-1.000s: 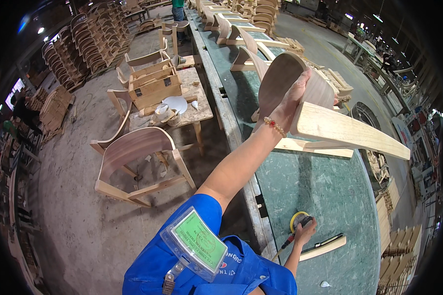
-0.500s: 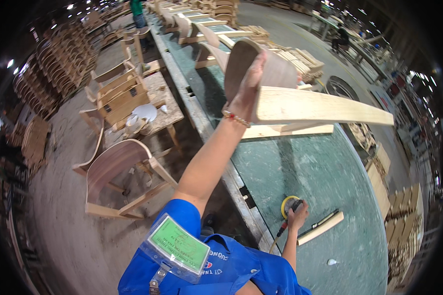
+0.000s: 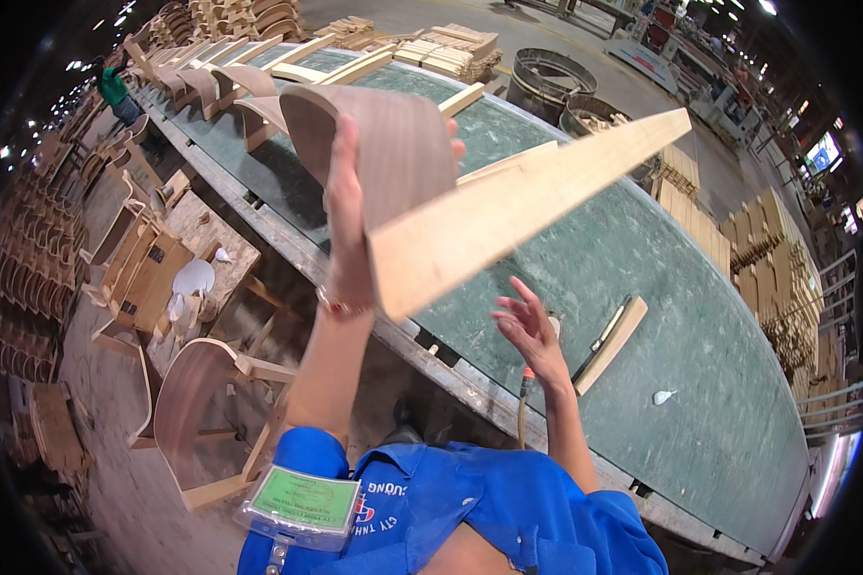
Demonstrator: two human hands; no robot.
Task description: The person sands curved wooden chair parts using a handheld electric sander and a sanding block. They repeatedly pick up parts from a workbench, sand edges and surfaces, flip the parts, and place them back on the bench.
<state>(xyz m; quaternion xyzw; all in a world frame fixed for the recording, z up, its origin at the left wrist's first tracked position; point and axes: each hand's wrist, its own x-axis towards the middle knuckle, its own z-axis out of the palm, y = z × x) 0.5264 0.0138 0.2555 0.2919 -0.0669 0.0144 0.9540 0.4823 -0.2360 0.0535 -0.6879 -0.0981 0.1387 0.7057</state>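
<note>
Currently, the left hand (image 3: pixel 348 216) has its grip around the curved back of a chair frame (image 3: pixel 508 218), tilted over the green surface (image 3: pixel 710 450); whether the two touch, I cannot tell. The right hand's (image 3: pixel 535 340) grip is wide, fingers spread, between a hose (image 3: pixel 522 412) and a wood strip (image 3: pixel 614 345).

Green table (image 3: pixel 642 259); on it, mostly hidden tool (image 3: pixel 555 326); wooden strip (image 3: pixel 615 346); white scrap (image 3: pixel 664 397); chair frames (image 3: pixel 249 79).
</note>
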